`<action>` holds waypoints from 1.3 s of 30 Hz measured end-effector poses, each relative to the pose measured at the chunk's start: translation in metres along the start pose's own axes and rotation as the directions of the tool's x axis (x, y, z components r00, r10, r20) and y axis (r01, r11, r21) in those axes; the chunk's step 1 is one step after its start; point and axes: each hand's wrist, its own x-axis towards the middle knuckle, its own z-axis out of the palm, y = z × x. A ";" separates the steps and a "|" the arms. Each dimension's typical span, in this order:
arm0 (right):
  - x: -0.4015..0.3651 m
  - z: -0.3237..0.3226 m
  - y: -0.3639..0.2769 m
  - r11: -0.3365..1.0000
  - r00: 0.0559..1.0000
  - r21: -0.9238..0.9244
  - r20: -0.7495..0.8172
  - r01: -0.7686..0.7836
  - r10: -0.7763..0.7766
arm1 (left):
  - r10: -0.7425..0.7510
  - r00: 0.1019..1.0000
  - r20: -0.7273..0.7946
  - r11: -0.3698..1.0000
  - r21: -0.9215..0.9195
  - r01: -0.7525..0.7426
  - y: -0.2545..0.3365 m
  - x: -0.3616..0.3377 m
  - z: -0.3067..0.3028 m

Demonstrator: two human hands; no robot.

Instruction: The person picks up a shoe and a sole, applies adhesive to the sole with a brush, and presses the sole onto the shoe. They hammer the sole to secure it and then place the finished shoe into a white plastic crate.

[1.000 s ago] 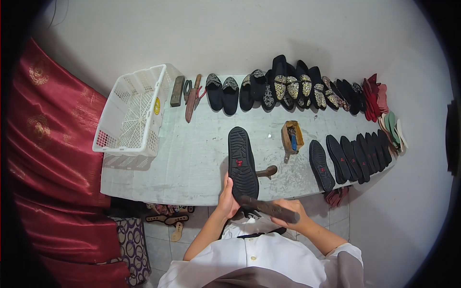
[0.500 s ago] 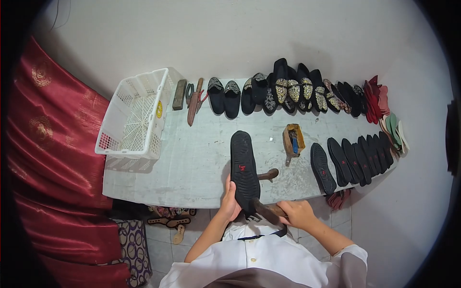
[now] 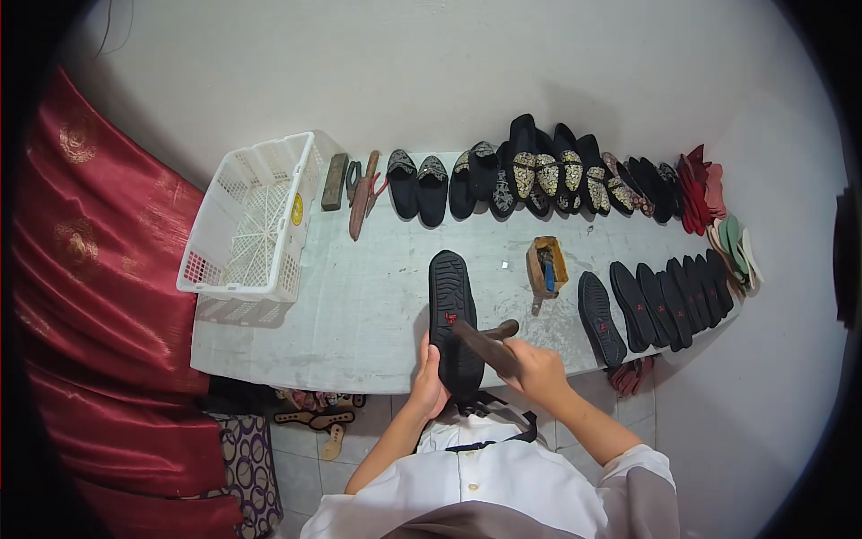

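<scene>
A black shoe [image 3: 452, 292] is held sole up at the table's front edge, with a ribbed sole and a small red mark in its middle. My left hand [image 3: 430, 384] is closed around its left side near the lower end. In my right hand [image 3: 537, 366] is a brown hammer [image 3: 488, 347], its tip over the middle of the sole beside the red mark. Behind the hammer, a brown rounded metal piece [image 3: 508, 327] sticks out to the right of the shoe. Black straps hang below the shoe, over my white shirt.
A white plastic basket [image 3: 289, 247] stands at the left. Beside it lie a block [image 3: 335, 182], pliers [image 3: 378, 186] and a sheathed tool [image 3: 361, 211]. Decorated black shoes [image 3: 433, 190] line the back. A small box [image 3: 560, 256] holds tools. Several black soles [image 3: 601, 314] lie at the right.
My right hand has moved the hammer up and left, from the shoe's lower end to the middle of the sole. My left hand keeps its hold on the shoe.
</scene>
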 end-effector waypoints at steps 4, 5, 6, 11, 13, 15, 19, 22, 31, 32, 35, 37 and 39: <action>0.024 0.004 -0.001 0.999 1.000 0.030 0.000 -0.013 0.013 | -0.020 1.000 -0.018 0.999 0.030 0.021 -0.001 0.000 -0.001; 0.027 0.005 -0.002 0.998 0.997 0.070 -0.073 0.011 -0.006 | -0.026 0.999 -0.023 0.999 0.026 0.026 0.000 0.000 0.000; 0.031 0.006 -0.003 0.994 0.989 0.107 -0.145 0.039 -0.023 | -0.031 0.999 -0.027 0.999 0.021 0.032 0.000 -0.001 0.001; 0.056 0.010 -0.008 0.994 0.994 -0.004 0.013 -0.112 0.112 | -0.036 0.999 -0.008 0.999 -0.010 0.036 -0.001 0.002 -0.001; 0.063 0.012 -0.009 0.996 0.993 0.059 -0.093 -0.067 0.072 | -0.056 0.998 -0.030 0.998 0.009 0.057 -0.002 0.001 -0.001; 0.068 0.018 -0.007 0.992 0.984 0.110 -0.161 -0.056 0.073 | -0.032 0.999 -0.029 0.999 -0.012 0.031 -0.005 0.003 -0.002; 0.084 0.018 -0.004 0.989 0.989 -0.038 -0.042 -0.141 0.140 | -0.001 1.000 0.017 0.999 -0.032 0.002 -0.004 0.002 0.000; 0.088 0.018 -0.007 0.993 0.981 0.059 -0.159 -0.100 0.108 | 0.001 1.000 0.004 1.000 -0.024 -0.001 -0.005 0.004 0.000; 0.088 -0.005 0.011 0.937 0.898 0.239 -0.301 -0.255 0.321 | 0.048 0.998 0.028 0.999 -0.026 -0.047 -0.004 0.004 0.001; 0.088 -0.007 0.025 0.956 0.842 0.218 -0.461 -0.197 0.279 | 0.036 0.999 0.014 0.999 -0.024 -0.035 -0.004 0.004 0.002; 0.079 -0.035 0.074 0.771 0.707 0.540 -0.395 -0.338 0.587 | 0.010 1.000 -0.020 1.000 -0.026 -0.011 -0.001 0.002 0.005; 0.075 -0.047 0.118 0.810 0.641 0.330 -0.495 -0.485 0.586 | 0.006 1.000 -0.029 0.999 -0.034 -0.007 -0.001 0.001 0.006; 0.068 -0.054 0.157 0.738 0.604 0.180 -0.467 -0.650 0.646 | 0.006 1.000 -0.025 1.000 -0.027 -0.007 -0.002 0.001 0.004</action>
